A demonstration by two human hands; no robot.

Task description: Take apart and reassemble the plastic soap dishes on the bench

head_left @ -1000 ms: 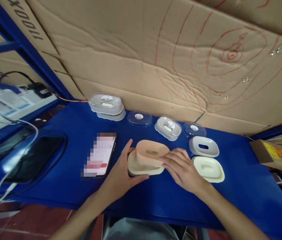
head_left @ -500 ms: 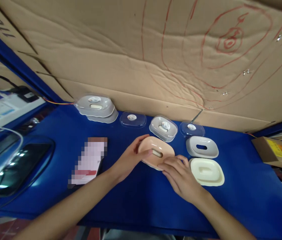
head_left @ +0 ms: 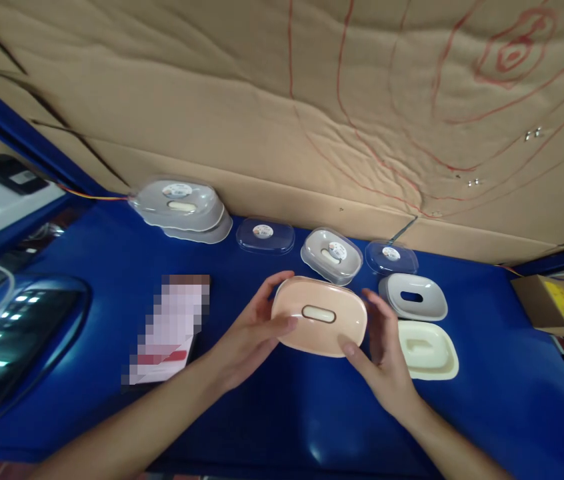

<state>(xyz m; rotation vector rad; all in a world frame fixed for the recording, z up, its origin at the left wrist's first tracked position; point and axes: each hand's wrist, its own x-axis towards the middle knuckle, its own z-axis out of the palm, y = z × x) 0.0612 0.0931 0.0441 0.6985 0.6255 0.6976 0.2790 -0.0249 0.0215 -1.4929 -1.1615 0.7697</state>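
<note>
A peach oval dish (head_left: pixel 292 300) with a cream insert (head_left: pixel 319 314) in its middle slot is held up over the blue table. My left hand (head_left: pixel 257 327) grips its left end, thumb on top and fingers behind. At the right end, my right hand (head_left: pixel 382 350) has its thumb on the near right corner, with the fingers raised beside the edge. Right of that hand lie a cream tray (head_left: pixel 432 353) and a grey oval dish (head_left: pixel 427 293) with an open slot. Just behind the peach dish sits a grey dish under a clear lid (head_left: pixel 325 248).
Stacked grey dishes (head_left: pixel 207 227) stand at the back left. Two clear lids (head_left: pixel 265 243) (head_left: pixel 405 263) lie along the cardboard wall (head_left: pixel 242 133). A phone (head_left: pixel 172 327) and a dark glossy device (head_left: pixel 12 347) are at left. An open cardboard box (head_left: pixel 542 307) is at right.
The cream insert now sits level in the peach dish's slot. The dish has turned more squarely to view, and my right hand has shifted from its near edge to its right end.
</note>
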